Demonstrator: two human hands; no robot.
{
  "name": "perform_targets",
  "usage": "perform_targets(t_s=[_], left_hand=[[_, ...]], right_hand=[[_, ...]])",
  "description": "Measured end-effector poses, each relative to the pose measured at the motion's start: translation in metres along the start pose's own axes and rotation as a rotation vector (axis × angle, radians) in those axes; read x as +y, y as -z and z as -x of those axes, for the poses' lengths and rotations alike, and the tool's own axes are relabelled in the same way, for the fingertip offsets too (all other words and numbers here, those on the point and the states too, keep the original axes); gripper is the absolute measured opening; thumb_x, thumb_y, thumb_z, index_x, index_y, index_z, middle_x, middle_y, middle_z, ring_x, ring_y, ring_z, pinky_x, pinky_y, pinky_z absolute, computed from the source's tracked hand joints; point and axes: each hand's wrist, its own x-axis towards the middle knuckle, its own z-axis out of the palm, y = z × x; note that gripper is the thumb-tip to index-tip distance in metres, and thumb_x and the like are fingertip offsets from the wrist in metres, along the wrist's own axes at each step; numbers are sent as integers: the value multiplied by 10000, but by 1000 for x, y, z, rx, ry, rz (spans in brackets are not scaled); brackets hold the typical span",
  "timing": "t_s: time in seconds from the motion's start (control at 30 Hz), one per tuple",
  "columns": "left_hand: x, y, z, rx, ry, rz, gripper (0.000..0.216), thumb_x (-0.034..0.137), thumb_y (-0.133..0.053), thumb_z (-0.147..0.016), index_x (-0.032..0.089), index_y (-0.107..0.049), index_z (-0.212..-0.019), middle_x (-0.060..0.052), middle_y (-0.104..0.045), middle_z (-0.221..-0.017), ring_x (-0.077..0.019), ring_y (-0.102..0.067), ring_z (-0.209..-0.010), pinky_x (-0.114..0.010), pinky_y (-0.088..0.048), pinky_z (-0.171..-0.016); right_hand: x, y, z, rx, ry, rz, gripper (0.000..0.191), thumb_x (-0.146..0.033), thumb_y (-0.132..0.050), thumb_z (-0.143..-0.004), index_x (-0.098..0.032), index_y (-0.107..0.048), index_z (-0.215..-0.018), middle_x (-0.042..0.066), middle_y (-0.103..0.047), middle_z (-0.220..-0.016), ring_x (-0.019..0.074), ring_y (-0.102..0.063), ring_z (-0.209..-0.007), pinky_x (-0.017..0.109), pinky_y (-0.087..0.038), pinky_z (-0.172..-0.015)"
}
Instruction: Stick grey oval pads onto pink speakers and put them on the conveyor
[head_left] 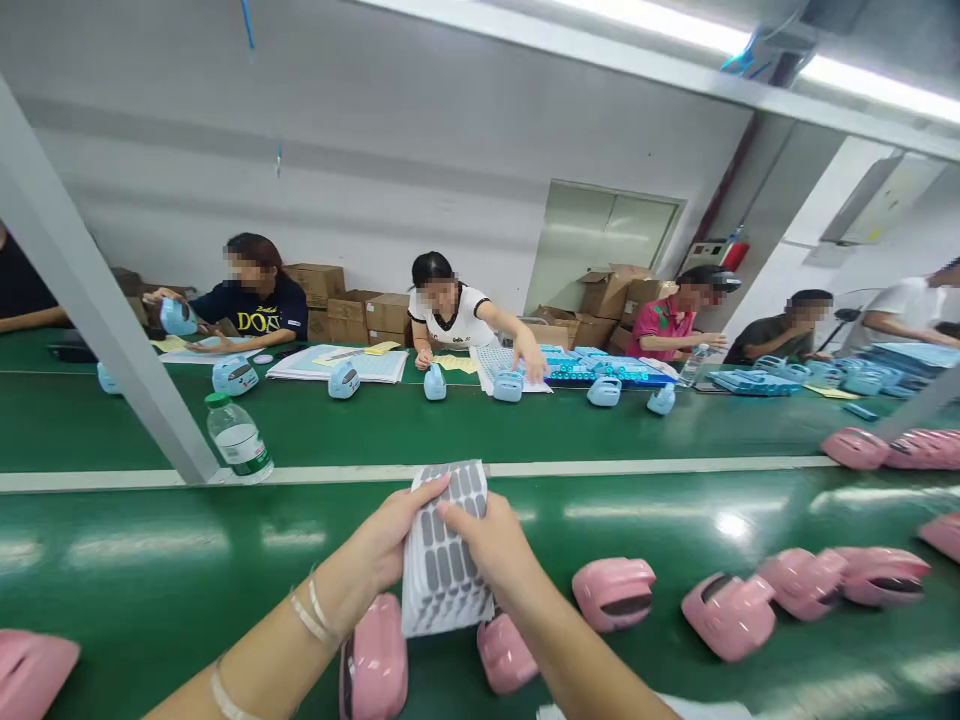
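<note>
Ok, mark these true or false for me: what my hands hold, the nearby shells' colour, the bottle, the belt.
The left hand and right hand both grip a white sheet of grey oblong stickers. True.
The rounded plastic shells nearest the hands are blue. False: those are pink plastic shells; light blue shells lie on the far side.
A clear plastic water bottle with a green cap stands upright. True.
The glossy conveyor belt is red. False: the belt is green.

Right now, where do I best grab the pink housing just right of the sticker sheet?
Come from above with the right hand, nearest it, and span the pink housing across its rounded top; its dark slot faces you, low at the front.
</note>
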Motion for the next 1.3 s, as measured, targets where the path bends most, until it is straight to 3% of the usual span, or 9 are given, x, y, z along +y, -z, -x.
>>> perform_targets(t_s=[0.1,0.27,0.4,0.5,0.63,0.73,0.87,1.1,1.3], left_hand=[[-2,17,93,44,18,28,168,239,-660,-751,92,-650,-833,-105,-696,-654,-216,-667,-574,-322,-559,-588],[41,43,238,19,-89,-133,222,217,-711,-707,129,-656,-904,-63,-706,-700,-174,-653,-573,-267,-546,-541],[52,62,321,-149,28,-374,498,249,-791,-627,182,-607,-1086,-31,-717,-761,-168,-662,-642,-248,-537,-579],[20,84,350,-312,171,-444,694,237,-799,-605,231,-513,-1237,-35,-708,-991,-216,-652,-886,-293,-521,-751],[-47,129,345,-430,259,-592,581,234,-759,-636,279,-576,-1186,5,-657,-1134,-260,-570,-1070,-323,-457,-889],[-83,168,317,-451,287,-749,513,207,-721,-644,270,-607,-1140,9,-669,-1084,-263,-583,-1032,-330,-459,-869],[-100,203,257,-520,443,-912,577,153,-734,-523,245,-613,-1080,15,-700,-1009,-270,-613,-979,-319,-488,-782],[-151,198,160,-302,453,-1330,795,176,-733,-444,125,-559,-1218,-134,-587,-1273,-326,-517,-1178,-356,-392,-979],[-175,175,162,-122,194,-1645,645,154,-640,-621,75,-531,-1252,-172,-525,-1302,-298,-453,-1225,-339,-309,-1031]], right_hand=[[-29,-32,89,-2,78,43,189,-286,-650,-763,-181,-650,-920,21,-684,-852,210,-628,-798,310,-471,-691],[-66,-81,202,-242,110,27,465,-590,-490,-833,-199,-660,-1019,61,-669,-997,253,-580,-948,385,-414,-852],[-30,-123,260,-473,-242,-661,840,-779,-158,-793,-143,-674,-978,138,-694,-951,302,-613,-964,460,-421,-882],[14,-141,284,-265,-368,-940,933,-831,-83,-732,-165,-655,-1045,147,-716,-914,337,-629,-975,505,-466,-830],[75,-137,301,264,-464,-874,749,-829,-395,-668,-192,-668,-952,127,-734,-858,370,-663,-924,528,-522,-756],[116,-131,309,431,-480,-812,499,-560,-740,-560,-209,-635,-899,86,-742,-827,358,-680,-906,496,-541,-787],[147,-121,302,600,-378,-691,722,-412,-797,-531,-237,-483,-1157,29,-723,-965,287,-646,-1026,388,-522,-886],[191,-84,253,753,-353,-326,799,-413,-765,-541,-175,-420,-1222,92,-691,-1011,349,-638,-1002,437,-513,-844],[208,-36,265,841,-388,-15,777,-497,-696,-583,-147,-414,-1217,194,-575,-1236,369,-534,-1165,436,-428,-963]])
